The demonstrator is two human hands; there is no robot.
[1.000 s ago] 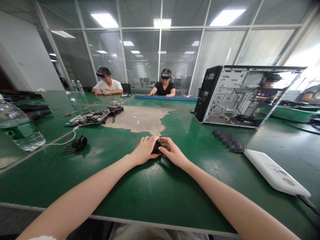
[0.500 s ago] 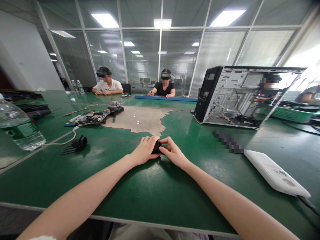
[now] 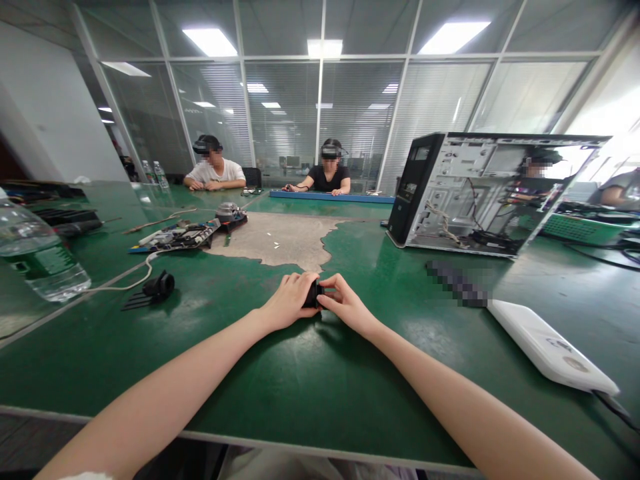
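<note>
Between my hands, just above the green tabletop (image 3: pixel 320 373), is a small black cylindrical part (image 3: pixel 312 295). My left hand (image 3: pixel 289 300) wraps over its left side and covers much of it, so its exact kind is hidden. The thumb and fingers of my right hand (image 3: pixel 345 303) pinch its right end. To the left lies another black part (image 3: pixel 159 287) with a round ring and several flat prongs, touched by neither hand.
An open computer case (image 3: pixel 420 193) stands at the back right, with a white power bank (image 3: pixel 553 347) nearer. On the left are a water bottle (image 3: pixel 45 267) and a circuit board (image 3: pixel 175 237). A green basket (image 3: pixel 575 228) sits far right. People sit across the table.
My hands and the black part stay almost in place. Across the table, the person in black has moved one hand outward and lower.
</note>
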